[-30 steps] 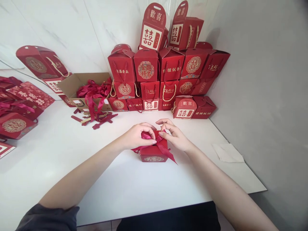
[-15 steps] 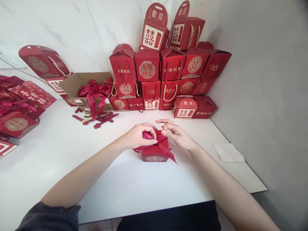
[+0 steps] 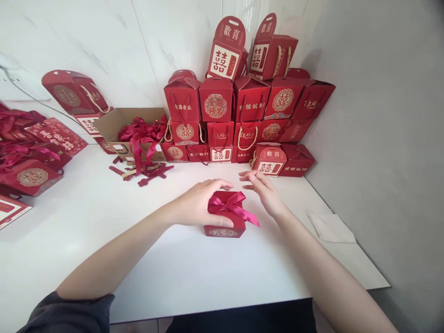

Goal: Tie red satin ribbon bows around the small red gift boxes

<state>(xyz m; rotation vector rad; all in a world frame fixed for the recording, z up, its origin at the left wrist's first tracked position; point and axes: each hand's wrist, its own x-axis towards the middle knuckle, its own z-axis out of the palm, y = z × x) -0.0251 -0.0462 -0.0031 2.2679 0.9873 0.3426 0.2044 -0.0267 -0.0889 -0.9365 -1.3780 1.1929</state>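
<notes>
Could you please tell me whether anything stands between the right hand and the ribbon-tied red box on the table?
Nothing visible does: the right hand hovers apart from the red box, whose own ribbon tail juts past its right edge.

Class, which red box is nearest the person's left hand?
The bow-tied box, standing apart: the left hand curves around its left side, while the other red boxes are farther back or off to the left.
</notes>
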